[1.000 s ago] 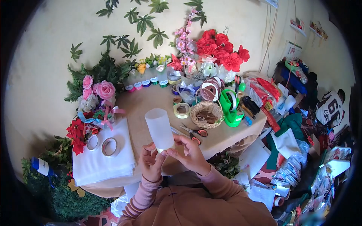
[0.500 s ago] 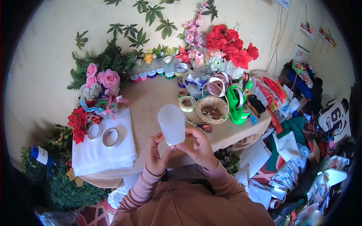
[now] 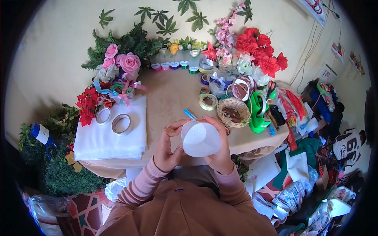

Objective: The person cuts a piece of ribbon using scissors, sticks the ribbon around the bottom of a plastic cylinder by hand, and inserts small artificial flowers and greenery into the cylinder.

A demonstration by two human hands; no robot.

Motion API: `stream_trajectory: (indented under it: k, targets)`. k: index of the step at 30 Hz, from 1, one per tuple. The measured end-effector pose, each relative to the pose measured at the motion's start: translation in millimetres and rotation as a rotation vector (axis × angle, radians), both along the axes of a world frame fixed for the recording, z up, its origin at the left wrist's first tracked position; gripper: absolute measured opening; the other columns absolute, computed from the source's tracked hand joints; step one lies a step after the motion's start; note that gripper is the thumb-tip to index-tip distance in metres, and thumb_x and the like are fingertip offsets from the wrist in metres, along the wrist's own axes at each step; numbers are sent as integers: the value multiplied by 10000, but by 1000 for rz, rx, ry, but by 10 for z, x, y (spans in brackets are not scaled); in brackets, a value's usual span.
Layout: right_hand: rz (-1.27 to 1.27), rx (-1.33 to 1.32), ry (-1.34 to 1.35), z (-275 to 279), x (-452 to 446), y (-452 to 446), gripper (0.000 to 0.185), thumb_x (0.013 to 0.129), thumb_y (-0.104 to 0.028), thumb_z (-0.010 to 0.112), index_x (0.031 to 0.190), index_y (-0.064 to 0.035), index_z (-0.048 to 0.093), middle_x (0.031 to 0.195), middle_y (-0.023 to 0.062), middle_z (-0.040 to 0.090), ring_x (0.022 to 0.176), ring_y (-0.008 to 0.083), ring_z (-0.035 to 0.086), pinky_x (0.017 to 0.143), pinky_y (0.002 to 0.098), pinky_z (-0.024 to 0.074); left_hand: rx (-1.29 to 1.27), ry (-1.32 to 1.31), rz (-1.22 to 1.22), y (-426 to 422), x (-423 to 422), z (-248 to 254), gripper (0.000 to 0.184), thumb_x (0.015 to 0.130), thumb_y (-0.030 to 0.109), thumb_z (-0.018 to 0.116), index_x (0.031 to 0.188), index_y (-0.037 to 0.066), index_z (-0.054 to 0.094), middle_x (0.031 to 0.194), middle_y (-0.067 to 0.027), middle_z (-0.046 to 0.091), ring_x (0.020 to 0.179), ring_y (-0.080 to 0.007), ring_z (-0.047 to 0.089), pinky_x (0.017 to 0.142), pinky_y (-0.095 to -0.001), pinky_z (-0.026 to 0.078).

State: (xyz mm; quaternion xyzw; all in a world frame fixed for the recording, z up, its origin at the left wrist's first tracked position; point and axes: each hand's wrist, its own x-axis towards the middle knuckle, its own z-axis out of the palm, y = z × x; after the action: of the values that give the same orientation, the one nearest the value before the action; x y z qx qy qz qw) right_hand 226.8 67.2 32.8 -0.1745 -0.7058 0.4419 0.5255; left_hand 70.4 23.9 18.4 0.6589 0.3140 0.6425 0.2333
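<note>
Held over the front of the table is a translucent white tube [image 3: 201, 138], rolled like a cup. Its wide mouth tilts up toward me, and a few small specks show inside. The fingers and thumb of my left hand [image 3: 170, 146] close on its left side. My right hand [image 3: 221, 151] wraps around the right side, some of its fingers hidden behind the tube. Just beyond the hands lies a slim blue object [image 3: 189, 114] on the brown tablecloth [image 3: 169, 94].
White sheets [image 3: 90, 137] lie at left with two tape rolls [image 3: 121, 124] on top. To the right stand a wicker basket [image 3: 234, 113] and a green tape dispenser [image 3: 259, 112]. Artificial roses [image 3: 129, 63] and red flowers [image 3: 256, 45] line the back. Packets [image 3: 291, 196] clutter the floor.
The tube has tipped from nearly upright, so its open mouth now faces me. My right hand has moved up around its side. The view has shifted, and the blue object shows.
</note>
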Motion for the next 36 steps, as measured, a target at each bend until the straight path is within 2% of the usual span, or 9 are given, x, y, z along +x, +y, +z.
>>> stream_trajectory:
  k: [7,10,12,19,20,24,27,29,36]
  targets:
    - [-144,191,-54,-21,6,-29,647,703,-61,693,1263,2,374,1170,149,520,1133,259,467,973,363,316,87,204,127,-12,-39,16,356,788,11,581,1059,57,353,1270,-231,436,1236,-354,365,1022,-465,247]
    - [-257,213,-81,40,-32,-93,652,693,-102,730,1243,4,397,1138,138,531,1110,255,455,958,359,322,-15,172,128,-78,-10,-19,365,781,-8,602,1064,43,379,1246,-207,454,1236,-307,367,1027,-435,255]
    - [-329,196,-86,50,-70,-120,658,687,-121,748,1235,5,405,1119,132,534,1098,252,449,948,356,329,-136,-325,61,-108,110,-46,335,795,-18,602,1072,30,419,1183,-173,483,1197,-249,400,1023,-392,274]
    - [-307,141,-84,15,-128,-186,642,737,-156,720,1255,12,379,1103,101,508,1018,172,448,866,308,332,-308,-636,-92,-83,72,-131,178,897,41,502,1066,21,451,1096,-90,515,1010,-146,508,894,-297,400]
    - [-281,91,-94,-7,-120,-179,642,755,-169,704,1269,13,365,1126,88,492,1011,132,423,841,272,310,-307,-640,-89,-90,75,-115,178,897,41,502,1066,21,451,1096,-90,515,1010,-146,508,894,-297,400]
    - [-282,70,-93,0,-143,-174,561,779,-147,673,1236,15,391,1088,108,494,992,167,466,822,285,354,-319,-692,-94,-105,113,-51,148,918,73,472,1058,33,443,1082,-81,517,981,-136,510,878,-297,408]
    - [-278,65,-49,-23,-193,-187,601,754,-146,700,1238,14,380,1002,75,480,912,150,453,808,282,356,-330,-736,-145,-127,107,-81,154,917,86,480,1057,38,437,1078,-81,517,979,-141,512,873,-299,414]
    - [-219,72,20,-60,-227,-192,706,724,-131,728,1277,-5,308,967,39,420,877,122,381,812,259,312,-331,-761,-205,-153,106,-88,166,914,102,492,1056,39,434,1079,-85,516,982,-145,514,870,-301,418]
    - [-241,127,-39,-100,-264,-231,817,665,-195,794,1276,-11,284,943,40,384,869,131,377,813,262,314,-531,-781,-428,-181,-13,-38,265,886,197,549,1069,48,429,1079,-104,529,1010,-192,530,879,-353,437]
